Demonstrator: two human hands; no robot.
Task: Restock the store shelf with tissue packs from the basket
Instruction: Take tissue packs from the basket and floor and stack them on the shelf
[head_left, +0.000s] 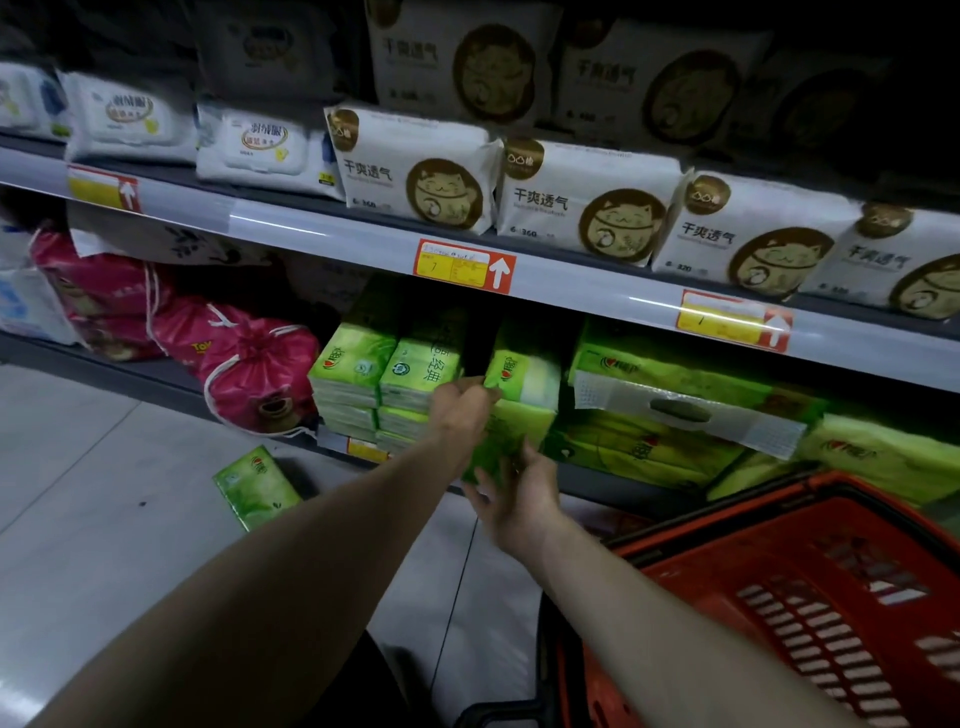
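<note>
Both hands hold a green tissue pack (511, 423) at the front of the bottom shelf (613, 480), next to stacked green tissue packs (384, 382). My left hand (460, 402) grips the pack's top left edge. My right hand (517, 493) supports it from below with fingers spread. Another green pack (522, 374) stands just above it on the shelf. The red basket (810, 597) sits at the lower right; its inside is mostly out of sight. One green tissue pack (255, 487) lies on the floor to the left.
Larger green tissue bundles (675, 415) fill the bottom shelf to the right. Pink drawstring bags (244, 374) sit to the left. The shelf above (363, 239) carries white packs with a cat logo (587, 200) and price tags (464, 265). Grey floor tiles (104, 519) lie below.
</note>
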